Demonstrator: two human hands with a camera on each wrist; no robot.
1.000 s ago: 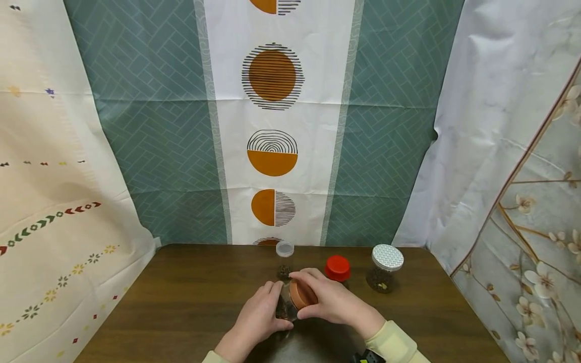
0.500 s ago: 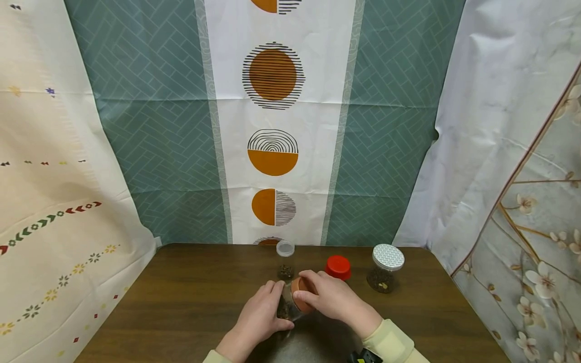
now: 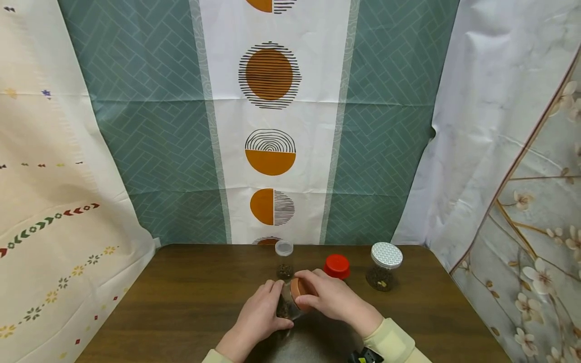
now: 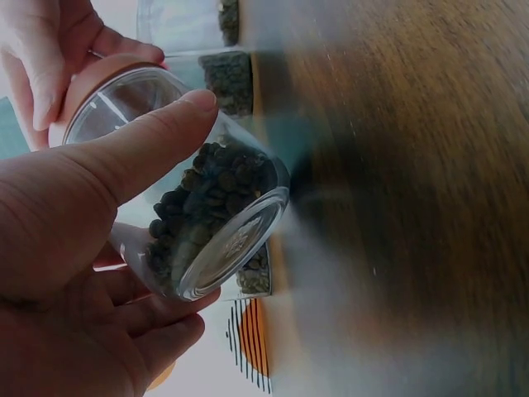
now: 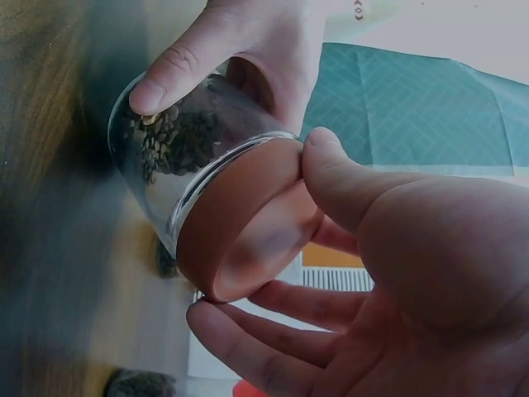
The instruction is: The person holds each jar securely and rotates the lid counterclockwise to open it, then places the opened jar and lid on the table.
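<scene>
The clear jar (image 4: pixel 227 186) is held between both hands above the near part of the worktop (image 3: pixel 204 282), tilted, with its base turned toward the left and its terracotta-coloured lid (image 5: pixel 248 215) toward the right. The grip of the left hand (image 3: pixel 262 310) is wrapped round the glass body: the thumb is laid across one side and the fingers are curled under the other. By the grip of the right hand (image 3: pixel 331 297) the lid is pinched at its edge, the thumb set on one side and fingertips on the opposite side; the grip is spread about as wide as the lid, and a gap is left between palm and lid top. The lid is seated over the jar's mouth; how tightly cannot be told. Dark seed-like pieces are gathered toward the base. Whether the worktop is touched by the base cannot be told.

Just behind the held jar, a small clear-capped jar (image 3: pixel 284 267) is seen upright. The body beneath a red lid (image 3: pixel 337 266) is mostly hidden behind the right hand. Farther right, a jar with a white patterned lid (image 3: pixel 384 267) is stood well apart from the left hand. The worktop is backed by a hanging cloth (image 3: pixel 172 151).
</scene>
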